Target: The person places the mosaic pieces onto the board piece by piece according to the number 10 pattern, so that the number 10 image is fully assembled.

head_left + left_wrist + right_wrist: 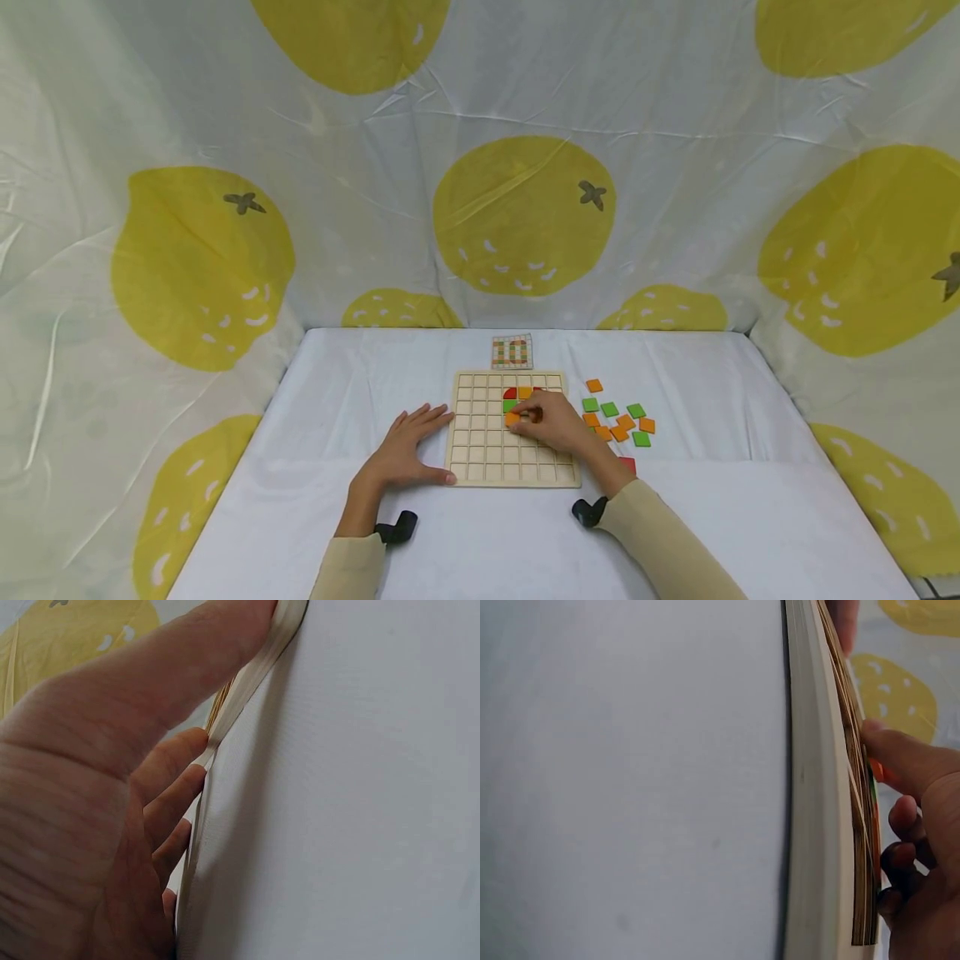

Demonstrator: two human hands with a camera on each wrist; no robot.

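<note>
A wooden grid board [468, 457] lies flat on the table. My left hand [405, 450] rests at its left side, fingers spread and thumb by the near-left corner; the left wrist view shows these fingers [172, 796] against the board's edge. Over the middle of the grid, my right hand [557, 423] pinches an orange square tile [512, 420] between thumb and forefinger. Just beyond sit a red rounded tile [510, 392], an orange tile [525, 392] and a green tile [510, 406] in grid cells. More red shows beside them, partly behind the right hand.
Right of the board lie several loose tiles, among them a green tile [641, 438] and an orange tile [647, 426]. A red tile [627, 464] is partly behind the right wrist. A small pattern card [512, 352] lies beyond the board. Lemon-print cloth [675, 233] encloses the white table [480, 542].
</note>
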